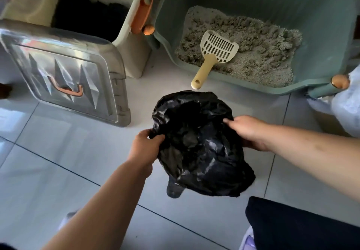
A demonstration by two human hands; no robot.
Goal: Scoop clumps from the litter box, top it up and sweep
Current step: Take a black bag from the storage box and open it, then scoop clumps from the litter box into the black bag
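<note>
Lid (64, 78) lay on floor (78, 152) at left, your L hand (145, 145) gripped bag (198, 144) by its left edge, scoop (214, 53) lay on litter (263, 55) in box (272, 0) just beyond, & your R hand (247, 131) gripped bag's right edge.

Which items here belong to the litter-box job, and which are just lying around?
In use: black bag, gripped by left hand and right hand; slotted scoop lying in the litter; green litter box.
Lying about: beige bin; clear lid beside it; white bag at right edge; dark cloth.
</note>
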